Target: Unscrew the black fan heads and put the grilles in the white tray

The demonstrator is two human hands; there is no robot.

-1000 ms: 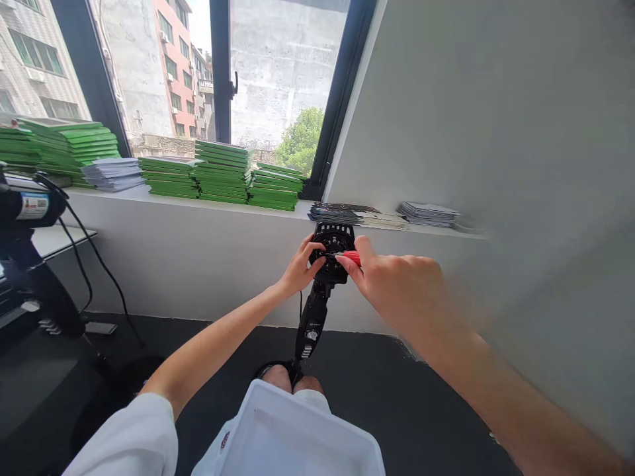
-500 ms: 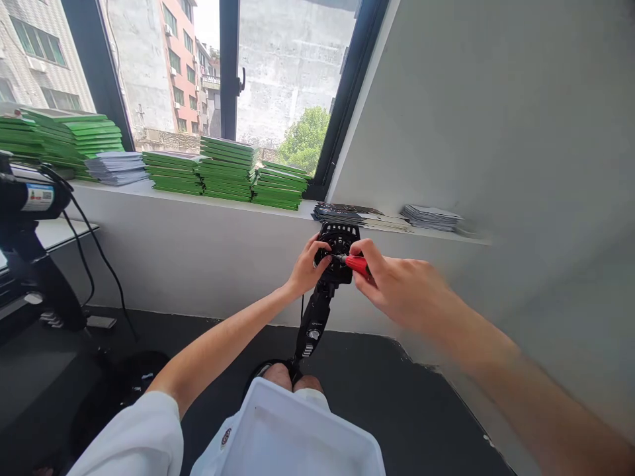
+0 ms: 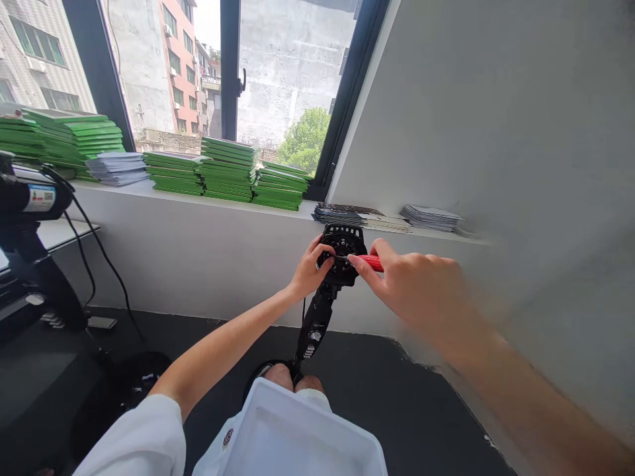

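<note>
A black stand fan's motor head (image 3: 343,238), with no blades or guard on it, faces me on top of its black column (image 3: 315,327). My right hand (image 3: 417,281) is closed around the red handle of a screwdriver (image 3: 372,262), whose thin shaft points left across the front of the head. At the head's left side, my left hand (image 3: 310,270) has its thumb and index finger pinched by the screwdriver's tip. What lies between those fingers is too small to make out. A white plastic tray (image 3: 317,413) rests on my lap.
Stacks of green booklets (image 3: 225,172) line the windowsill, with dark flat sheets (image 3: 342,215) and pale sheets (image 3: 431,218) further right. Another black fan (image 3: 34,251) with a hanging cord stands at the left. A wall (image 3: 496,132) rises close on the right.
My right hand has shifted slightly right, and its fingers now sit differently on the screwdriver handle. My left hand stays by the motor head.
</note>
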